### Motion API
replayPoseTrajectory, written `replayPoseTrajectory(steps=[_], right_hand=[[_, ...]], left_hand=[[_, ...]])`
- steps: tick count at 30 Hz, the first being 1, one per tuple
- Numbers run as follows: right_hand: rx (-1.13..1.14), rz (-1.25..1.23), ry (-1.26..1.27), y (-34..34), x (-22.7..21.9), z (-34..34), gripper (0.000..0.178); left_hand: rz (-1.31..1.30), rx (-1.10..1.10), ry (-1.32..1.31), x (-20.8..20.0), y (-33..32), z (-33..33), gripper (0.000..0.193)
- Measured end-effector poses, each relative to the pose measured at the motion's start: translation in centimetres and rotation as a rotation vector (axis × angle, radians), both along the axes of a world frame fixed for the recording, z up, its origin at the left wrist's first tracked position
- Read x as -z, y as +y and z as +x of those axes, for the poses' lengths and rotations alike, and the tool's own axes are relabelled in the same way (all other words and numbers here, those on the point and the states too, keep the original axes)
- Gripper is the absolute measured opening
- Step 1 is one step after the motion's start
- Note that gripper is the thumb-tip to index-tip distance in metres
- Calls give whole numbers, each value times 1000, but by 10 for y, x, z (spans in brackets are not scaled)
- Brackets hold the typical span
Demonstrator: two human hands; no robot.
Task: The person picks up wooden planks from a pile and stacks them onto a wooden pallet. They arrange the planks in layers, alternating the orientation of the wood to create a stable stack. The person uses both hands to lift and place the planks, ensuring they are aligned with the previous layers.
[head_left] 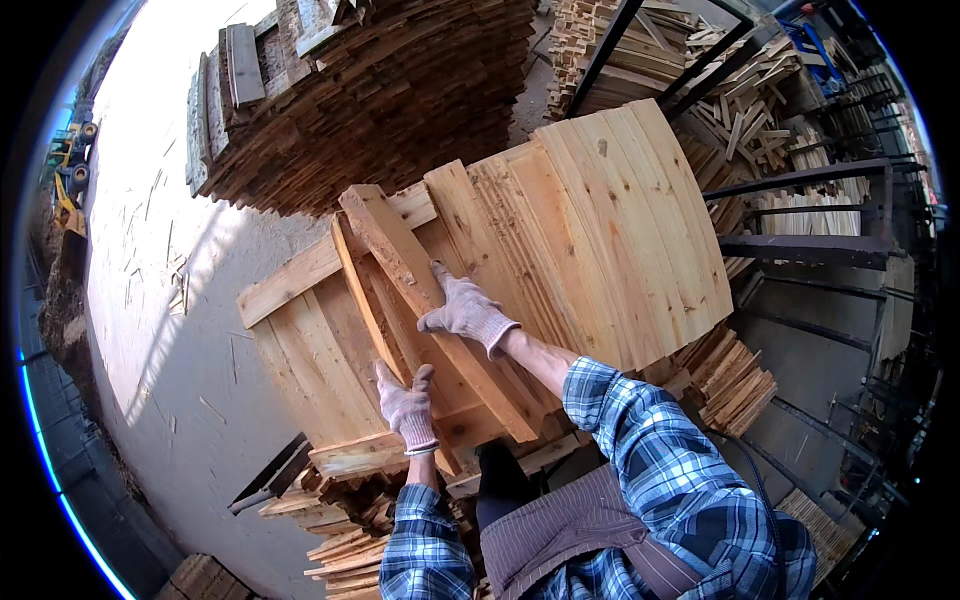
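Note:
Both my hands wear pale pinkish work gloves. My right hand (468, 310) grips the right side of a thick, rough-edged wooden plank (385, 240), its thumb across the upper face. This plank lies slanted over the other boards, from the far side toward my body. Just left of it, a thinner board (355, 275) stands tilted on its edge. My left hand (405, 408) straddles that board near its close end, fingers on one side and thumb on the other. Under both pieces is a layer of flat boards (300, 350) on crosswise wooden strips (300, 280).
Pale boards (630, 220) lie side by side to the right. A tall stack of lumber (400, 110) stands beyond. Black metal frames (810, 245) and loose wood scraps (750, 110) are at the right. More cut wood (345, 555) sits low near my legs. Splinters litter the concrete floor (190, 400).

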State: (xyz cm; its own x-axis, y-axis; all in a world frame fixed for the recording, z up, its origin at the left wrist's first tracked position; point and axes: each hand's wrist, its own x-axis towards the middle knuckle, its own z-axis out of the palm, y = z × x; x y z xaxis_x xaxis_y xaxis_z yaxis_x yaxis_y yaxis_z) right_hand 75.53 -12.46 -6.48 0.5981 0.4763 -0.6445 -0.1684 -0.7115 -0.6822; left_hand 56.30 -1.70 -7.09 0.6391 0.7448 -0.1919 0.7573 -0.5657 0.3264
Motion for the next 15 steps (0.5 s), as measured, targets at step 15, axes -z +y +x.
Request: replayPoseTrajectory(steps=[15], right_hand=[[185,536,261,24,38,-36,98]], left_hand=[[-1044,-332,-418,11,24,-4,27]])
